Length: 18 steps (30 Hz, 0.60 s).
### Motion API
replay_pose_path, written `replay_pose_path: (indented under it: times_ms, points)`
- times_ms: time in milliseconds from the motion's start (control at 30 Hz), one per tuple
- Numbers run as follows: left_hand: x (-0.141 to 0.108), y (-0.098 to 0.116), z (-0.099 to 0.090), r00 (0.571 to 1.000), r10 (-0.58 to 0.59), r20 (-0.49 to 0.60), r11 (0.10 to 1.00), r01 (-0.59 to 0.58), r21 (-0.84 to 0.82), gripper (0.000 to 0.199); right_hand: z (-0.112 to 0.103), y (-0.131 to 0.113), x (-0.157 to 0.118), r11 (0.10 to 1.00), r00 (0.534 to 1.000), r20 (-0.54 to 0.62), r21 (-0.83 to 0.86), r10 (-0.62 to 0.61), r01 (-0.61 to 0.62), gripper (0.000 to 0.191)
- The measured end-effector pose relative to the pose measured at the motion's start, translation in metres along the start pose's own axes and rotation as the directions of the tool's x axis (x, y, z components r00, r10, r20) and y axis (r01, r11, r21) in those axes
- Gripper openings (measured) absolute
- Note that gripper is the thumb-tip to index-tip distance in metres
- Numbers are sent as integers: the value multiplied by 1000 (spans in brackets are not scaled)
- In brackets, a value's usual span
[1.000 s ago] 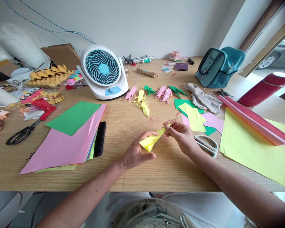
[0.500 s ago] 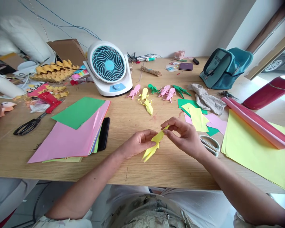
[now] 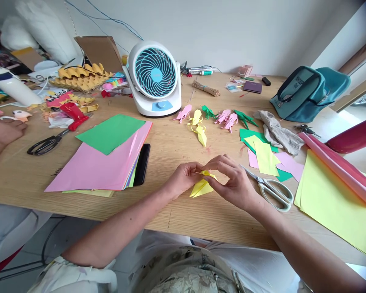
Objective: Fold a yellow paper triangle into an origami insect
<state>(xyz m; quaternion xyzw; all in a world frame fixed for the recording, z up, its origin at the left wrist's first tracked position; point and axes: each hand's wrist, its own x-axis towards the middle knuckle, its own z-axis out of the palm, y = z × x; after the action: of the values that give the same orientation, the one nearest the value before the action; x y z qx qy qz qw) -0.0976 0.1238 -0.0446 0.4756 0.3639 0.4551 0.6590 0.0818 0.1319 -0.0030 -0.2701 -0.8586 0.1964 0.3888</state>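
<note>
A folded piece of yellow paper is between my two hands, just above the front part of the wooden table. My left hand pinches its upper left side. On the other side, my right hand grips the paper's upper right with thumb and fingers, partly hiding the folds. Beyond my hands lie two yellow folded figures, with several pink and green ones beside them.
Scissors lie right of my right hand, near paper pieces and yellow sheets. To the left are stacked sheets, a black phone and black-handled scissors. A fan stands behind. Another person's hand is far left.
The camera view has shifted, moving most things right in the picture. My hands have come closer together, and the yellow paper is turned and gripped at its top. The other person's hand shows more.
</note>
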Motion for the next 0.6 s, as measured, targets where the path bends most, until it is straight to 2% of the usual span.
replay_pose_path:
  times_ms: [200,400,600]
  points:
    - [-1,-4,-1,996,5,-88,1000,-3,16,31,15,5,-10,991,998,32,-120,-54,57,25]
    - [-3,-3,-2,999,7,-53,999,-8,-34,40,19,9,-16,973,994,6,-204,-108,107,31]
    - [-2,3,-3,997,-77,-33,989,72,-131,45,18,12,-17,970,994,-10,-218,-112,107,28]
